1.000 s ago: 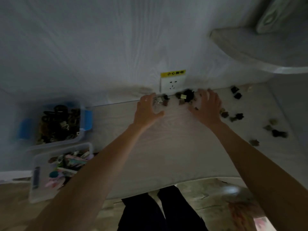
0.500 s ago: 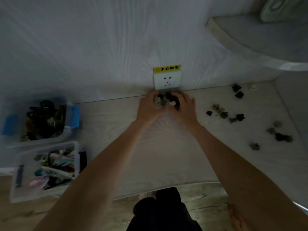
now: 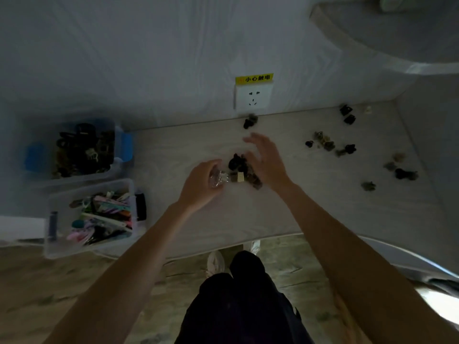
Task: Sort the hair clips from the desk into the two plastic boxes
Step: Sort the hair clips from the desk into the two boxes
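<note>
The left hand (image 3: pixel 202 183) curls its fingers around a clear hair clip (image 3: pixel 218 178). The right hand (image 3: pixel 267 161) hovers with fingers spread and relaxed over a small pile of dark clips (image 3: pixel 244 171) mid-worktop (image 3: pixel 285 214). More clips (image 3: pixel 330 145) lie scattered to the right. Two plastic boxes (image 3: pixel 82 180) sit at the left edge. A wall socket (image 3: pixel 252 98) faces from the far wall.

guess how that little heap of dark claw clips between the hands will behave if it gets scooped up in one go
The heap of clips is many small separate pieces, so it will probably scatter rather than lift as one. Each looks tiny next to the right hand, so likely light. Their knobbly shapes probably snag together, not roll. The left hand seems to hold a clear one.
</note>
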